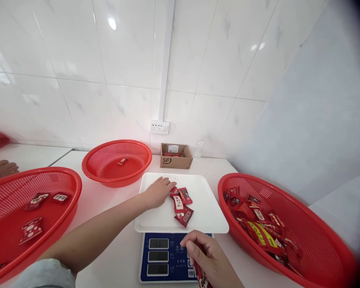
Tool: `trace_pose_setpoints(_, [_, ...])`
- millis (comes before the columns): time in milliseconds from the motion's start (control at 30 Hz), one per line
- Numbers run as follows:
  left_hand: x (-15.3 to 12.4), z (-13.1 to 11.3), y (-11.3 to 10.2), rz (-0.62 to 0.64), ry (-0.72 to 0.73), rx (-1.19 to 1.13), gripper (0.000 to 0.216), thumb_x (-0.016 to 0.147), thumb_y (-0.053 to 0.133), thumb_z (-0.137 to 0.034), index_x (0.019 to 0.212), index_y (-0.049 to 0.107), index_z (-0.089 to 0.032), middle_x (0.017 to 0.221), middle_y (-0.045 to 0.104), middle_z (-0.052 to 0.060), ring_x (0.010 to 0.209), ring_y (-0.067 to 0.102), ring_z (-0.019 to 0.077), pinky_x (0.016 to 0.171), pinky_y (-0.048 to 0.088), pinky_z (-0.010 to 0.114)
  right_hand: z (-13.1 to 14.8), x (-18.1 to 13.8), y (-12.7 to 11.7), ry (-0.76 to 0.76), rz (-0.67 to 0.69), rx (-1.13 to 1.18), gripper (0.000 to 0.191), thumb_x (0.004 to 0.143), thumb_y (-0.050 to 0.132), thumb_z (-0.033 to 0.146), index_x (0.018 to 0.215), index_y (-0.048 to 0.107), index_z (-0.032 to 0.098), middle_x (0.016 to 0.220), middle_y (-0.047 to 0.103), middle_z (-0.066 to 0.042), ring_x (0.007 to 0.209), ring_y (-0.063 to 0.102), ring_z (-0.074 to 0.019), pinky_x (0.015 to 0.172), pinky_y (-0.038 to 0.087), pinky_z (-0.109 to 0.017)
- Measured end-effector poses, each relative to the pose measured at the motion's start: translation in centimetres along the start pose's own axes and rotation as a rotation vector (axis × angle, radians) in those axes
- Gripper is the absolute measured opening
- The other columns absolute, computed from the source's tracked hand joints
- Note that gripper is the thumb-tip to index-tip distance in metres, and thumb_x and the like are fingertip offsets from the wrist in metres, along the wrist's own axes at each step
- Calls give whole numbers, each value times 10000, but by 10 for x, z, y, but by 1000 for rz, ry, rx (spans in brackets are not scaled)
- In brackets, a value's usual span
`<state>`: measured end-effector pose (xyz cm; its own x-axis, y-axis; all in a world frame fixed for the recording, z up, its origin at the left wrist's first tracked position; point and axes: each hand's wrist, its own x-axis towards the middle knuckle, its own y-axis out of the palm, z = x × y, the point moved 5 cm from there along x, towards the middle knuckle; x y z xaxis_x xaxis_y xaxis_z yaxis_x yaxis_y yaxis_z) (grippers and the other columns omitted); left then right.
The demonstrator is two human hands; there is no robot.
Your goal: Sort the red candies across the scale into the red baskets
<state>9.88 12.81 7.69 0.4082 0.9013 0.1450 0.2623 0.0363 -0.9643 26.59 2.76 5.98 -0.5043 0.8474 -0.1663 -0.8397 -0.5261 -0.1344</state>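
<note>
My left hand [159, 193] reaches over the white scale tray [208, 204], palm down with its fingers stretched out. Its fingertips are at a small red packet [173, 189], partly hidden by them. Beside that lie several more wrapped sweets [178, 203] in red wrappers, close together. In front of the tray, above the scale's blue panel [180, 260], my right hand [208, 256] is closed around a red snack packet with white lettering [202, 277]. Most of that packet is hidden by the hand or cut off by the lower edge.
A red basket [324, 236] at right holds many wrapped sweets. Another red basket [117, 182] stands behind with one packet, and a third red basket [73, 212] at left holds several. A cardboard box [180, 162] and clear bottle [198, 149] stand by the wall. Another person's hand [1, 169] shows far left.
</note>
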Motion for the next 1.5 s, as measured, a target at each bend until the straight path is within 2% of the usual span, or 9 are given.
trace_pose_setpoints(200, [-8, 51, -40, -132, -263, 77, 373, 861, 413, -127, 1203, 519, -229, 1083, 607, 110, 991, 591, 254, 785, 459, 346, 0, -2, -3, 19, -21, 19, 510, 740, 528, 702, 786, 593, 198, 532, 434, 63, 459, 350, -80, 478, 307, -223])
trace_pose_setpoints(400, [-31, 96, -81, -282, -440, 86, 421, 873, 437, -206, 1289, 467, -149, 1265, 514, 207, 1206, 452, 365, 942, 368, 520, 1, 1, 1, -2, -45, 13, 501, 729, 541, 698, 767, 613, 204, 516, 439, 57, 469, 387, -94, 483, 326, -228])
trace_pose_setpoints(500, [-25, 68, -68, -209, -268, 16, 464, 864, 525, -335, 1303, 488, -190, 1354, 496, 154, 1278, 416, 315, 1029, 334, 459, 0, 0, 2, -4, -49, 17, 476, 740, 549, 675, 763, 613, 204, 511, 421, 62, 473, 384, -92, 490, 333, -228])
trace_pose_setpoints(600, [-14, 15, -39, -57, 3, -86, 580, 791, 620, -490, 1320, 492, -289, 1418, 474, 71, 1336, 371, 268, 1072, 311, 388, 0, -1, 0, -12, -52, 32, 465, 739, 558, 664, 760, 613, 203, 510, 400, 67, 477, 375, -89, 495, 337, -223])
trace_pose_setpoints(733, [-4, -42, -5, 169, 328, -180, 722, 761, 588, -612, 1366, 442, -247, 1483, 364, 147, 1401, 214, 364, 1098, 183, 541, -1, -5, -4, 6, -56, 43, 483, 735, 556, 672, 769, 602, 192, 514, 398, 72, 456, 354, -77, 468, 308, -216])
trace_pose_setpoints(933, [12, -59, 9, 96, 379, 89, 523, 822, 493, -618, 1124, 595, -204, 1167, 598, 142, 1114, 530, 314, 901, 415, 432, -3, -8, -10, 12, -86, 47, 489, 724, 569, 672, 767, 614, 187, 515, 409, 66, 470, 363, -80, 466, 295, -209])
trace_pose_setpoints(1100, [17, -58, 11, 61, 280, 212, 385, 868, 484, -521, 958, 613, -170, 947, 642, 120, 891, 601, 277, 707, 464, 368, -2, -7, -7, 27, -58, 51, 503, 723, 565, 678, 783, 612, 181, 519, 425, 68, 448, 362, -68, 468, 293, -212])
trace_pose_setpoints(1300, [13, -36, -3, 18, 142, 224, 238, 890, 495, -409, 914, 594, -193, 882, 654, 61, 839, 621, 215, 662, 462, 298, -7, -6, -7, 58, -28, 54, 524, 715, 552, 704, 791, 598, 188, 525, 423, 73, 432, 360, -58, 452, 307, -201])
trace_pose_setpoints(1500, [2, 42, -57, -178, -201, 193, 287, 925, 394, -418, 1005, 569, -206, 991, 641, 73, 927, 610, 218, 663, 461, 286, -14, -3, -11, 47, 22, -12, 534, 750, 499, 715, 833, 616, 201, 564, 471, 48, 467, 406, -83, 471, 347, -222])
